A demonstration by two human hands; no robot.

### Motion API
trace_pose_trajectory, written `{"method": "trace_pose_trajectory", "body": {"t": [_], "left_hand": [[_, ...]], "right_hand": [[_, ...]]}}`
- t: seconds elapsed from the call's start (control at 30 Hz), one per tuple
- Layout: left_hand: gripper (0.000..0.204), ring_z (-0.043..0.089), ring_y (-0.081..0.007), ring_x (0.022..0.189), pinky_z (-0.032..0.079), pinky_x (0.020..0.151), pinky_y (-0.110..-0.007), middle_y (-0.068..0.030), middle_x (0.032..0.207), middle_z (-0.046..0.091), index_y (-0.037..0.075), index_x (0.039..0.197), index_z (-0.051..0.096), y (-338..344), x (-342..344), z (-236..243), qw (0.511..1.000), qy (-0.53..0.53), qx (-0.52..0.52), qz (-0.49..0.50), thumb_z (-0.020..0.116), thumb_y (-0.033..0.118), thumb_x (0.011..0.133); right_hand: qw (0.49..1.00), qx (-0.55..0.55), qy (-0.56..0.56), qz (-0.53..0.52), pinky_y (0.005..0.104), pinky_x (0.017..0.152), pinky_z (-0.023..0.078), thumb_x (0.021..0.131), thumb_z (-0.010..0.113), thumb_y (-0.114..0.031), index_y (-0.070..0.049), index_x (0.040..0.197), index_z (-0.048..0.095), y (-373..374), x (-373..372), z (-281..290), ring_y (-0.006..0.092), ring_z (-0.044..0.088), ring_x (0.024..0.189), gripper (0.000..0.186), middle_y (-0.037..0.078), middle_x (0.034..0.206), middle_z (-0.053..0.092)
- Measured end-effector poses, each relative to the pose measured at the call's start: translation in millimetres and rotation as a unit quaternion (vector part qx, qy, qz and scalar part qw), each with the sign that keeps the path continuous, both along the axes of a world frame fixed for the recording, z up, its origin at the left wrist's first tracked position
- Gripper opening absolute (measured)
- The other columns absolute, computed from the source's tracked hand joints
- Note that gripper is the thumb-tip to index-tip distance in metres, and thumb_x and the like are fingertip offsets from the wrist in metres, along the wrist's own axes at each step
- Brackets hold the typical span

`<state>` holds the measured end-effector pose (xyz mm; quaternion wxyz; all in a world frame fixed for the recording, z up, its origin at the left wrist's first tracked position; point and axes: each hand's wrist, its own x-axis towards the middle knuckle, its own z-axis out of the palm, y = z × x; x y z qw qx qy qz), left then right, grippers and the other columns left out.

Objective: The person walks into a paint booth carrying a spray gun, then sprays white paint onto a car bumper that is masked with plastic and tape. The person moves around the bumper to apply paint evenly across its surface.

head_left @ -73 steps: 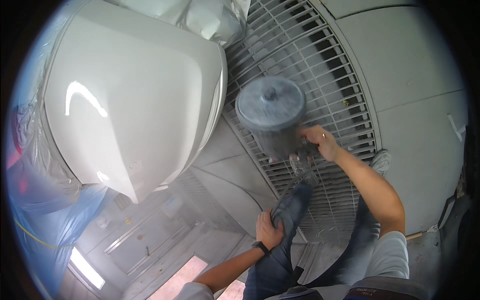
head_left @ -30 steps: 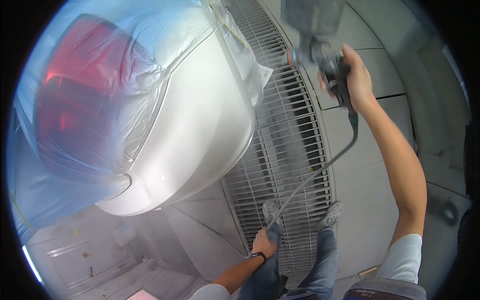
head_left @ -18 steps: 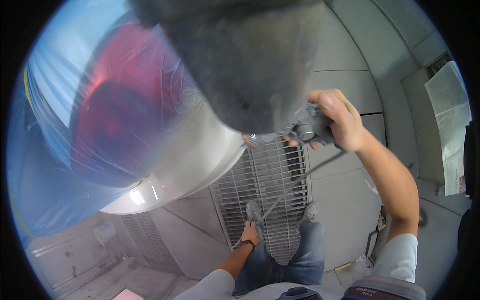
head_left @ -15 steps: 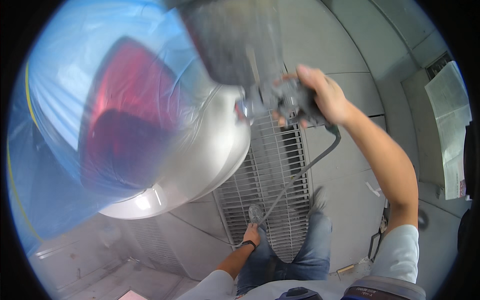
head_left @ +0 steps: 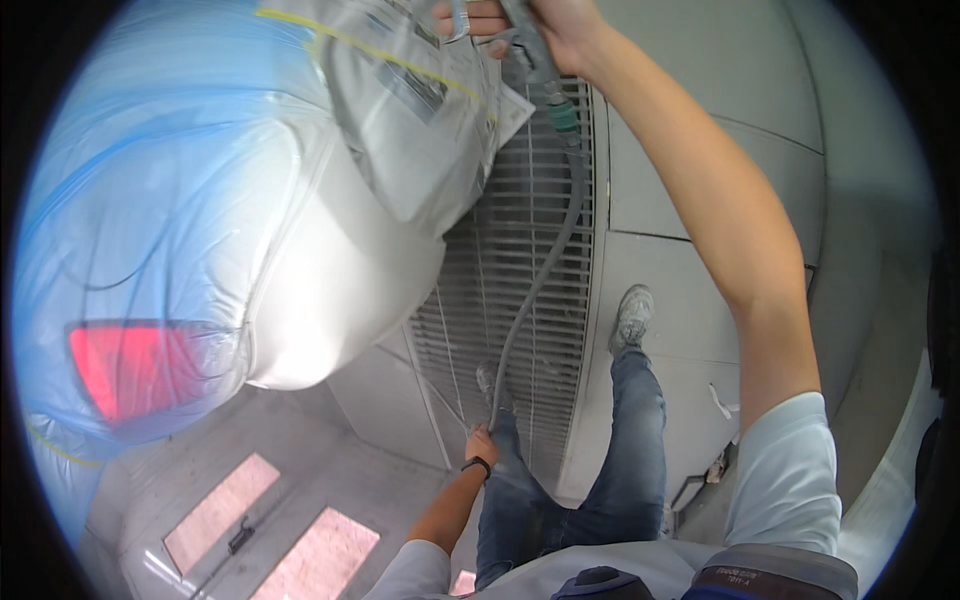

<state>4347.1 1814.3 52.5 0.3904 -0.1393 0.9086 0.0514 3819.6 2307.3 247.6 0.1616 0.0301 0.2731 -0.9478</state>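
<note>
My right hand, at the top edge with the arm stretched far forward, is closed round the handle of a spray gun. The picture's edge cuts off the gun's upper part. From a green coupling under the handle, a grey air hose runs down to my left hand. That hand grips the hose low, near my left thigh. To the left stands a pale, glossy car bumper. Blue plastic film wraps the bodywork beside it and covers a red tail light.
Masking paper with yellow tape covers the car's side near the gun. Slatted floor grating runs under the hose, with grey floor panels to its right. Pinkish rectangles show at lower left. My shoe stands beside the grating.
My right hand has carried the spray gun up and away, so its cup has left the view. The view has shifted along the car, bringing the masking paper in. My left hand still holds the hose.
</note>
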Motion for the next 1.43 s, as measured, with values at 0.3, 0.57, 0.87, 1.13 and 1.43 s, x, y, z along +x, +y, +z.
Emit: {"method": "trace_pose_trajectory", "body": {"t": [0.3,0.57,0.87,1.13,1.43], "left_hand": [[0.029,0.063,-0.0430,0.108,0.052,0.092,-0.051,-0.0199,0.116,0.066,0.006,0.115,0.074,50,71,6,0.998,-0.036,0.014,0.048,0.050,0.007,0.098],[0.024,0.066,-0.0417,0.105,0.054,0.090,-0.048,-0.0211,0.110,0.070,0.005,0.111,0.076,10,129,17,0.988,-0.013,-0.074,0.133,0.058,0.008,0.096],[0.024,0.063,-0.0416,0.109,0.052,0.091,-0.049,-0.0219,0.116,0.064,0.004,0.112,0.074,-152,211,-51,0.985,0.085,-0.039,0.146,0.060,0.008,0.093],[0.030,0.060,-0.0406,0.111,0.050,0.093,-0.049,-0.0227,0.112,0.063,0.003,0.114,0.074,-372,319,-94,0.978,0.165,-0.031,0.124,0.068,0.008,0.085],[0.033,0.061,-0.0373,0.106,0.053,0.092,-0.046,-0.0193,0.118,0.058,0.009,0.118,0.075,-470,404,-29,0.962,0.163,0.117,0.184,0.068,0.004,0.086]], "right_hand": [[0.967,0.194,-0.018,0.166,0.0297,0.042,0.046,0.105,0.036,-0.048,0.000,0.101,0.069,-81,76,-230,0.0160,0.065,0.057,0.059,0.011,0.073,0.070],[0.973,0.206,-0.092,0.042,0.0300,0.044,0.048,0.107,0.037,-0.047,0.004,0.124,0.064,-170,175,-382,0.0179,0.069,0.064,0.060,0.013,0.083,0.073],[0.916,0.188,-0.010,-0.355,0.0288,0.052,0.050,0.107,0.042,-0.045,0.010,0.134,0.056,-272,296,-362,0.0181,0.069,0.075,0.062,0.015,0.095,0.074],[0.905,0.374,0.083,-0.185,0.0336,0.060,0.054,0.097,0.066,-0.034,0.010,0.124,0.059,-505,489,-323,0.0158,0.065,0.075,0.052,0.010,0.084,0.067],[0.638,0.572,0.509,0.081,0.0457,0.091,0.055,0.079,0.070,-0.005,-0.001,0.134,0.050,-681,611,-110,0.0403,0.057,0.115,0.059,0.019,0.126,0.056]]}}
